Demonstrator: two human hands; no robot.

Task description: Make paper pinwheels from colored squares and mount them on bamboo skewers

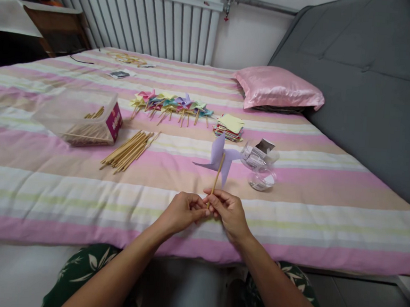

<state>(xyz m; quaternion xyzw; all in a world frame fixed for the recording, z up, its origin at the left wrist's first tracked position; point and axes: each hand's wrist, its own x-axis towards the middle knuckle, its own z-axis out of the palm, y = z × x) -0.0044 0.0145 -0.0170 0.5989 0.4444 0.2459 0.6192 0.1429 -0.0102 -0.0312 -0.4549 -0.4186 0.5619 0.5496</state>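
A light purple paper pinwheel [218, 155] on a thin wooden stick stands tilted in front of me, its back and stick facing my side. My right hand [229, 212] pinches the lower part of that stick between thumb and fingers. Close beside it, my left hand [188, 211] has its thumb and fingertips pressed together at the bottom end of the same stick. The fingertips of both hands meet there and hide the stick's end. Just beyond the pinwheel lies a stack of coloured paper squares [230, 126], a pale yellow one on top.
Loose wooden sticks [129, 151] lie left, by a clear plastic box [76, 117] with more sticks. Finished pinwheels [173, 104] lie in a row farther back. Small clear containers [261, 165] stand right. A pink pillow [277, 89] rests against the grey headboard [367, 76] on the striped bed.
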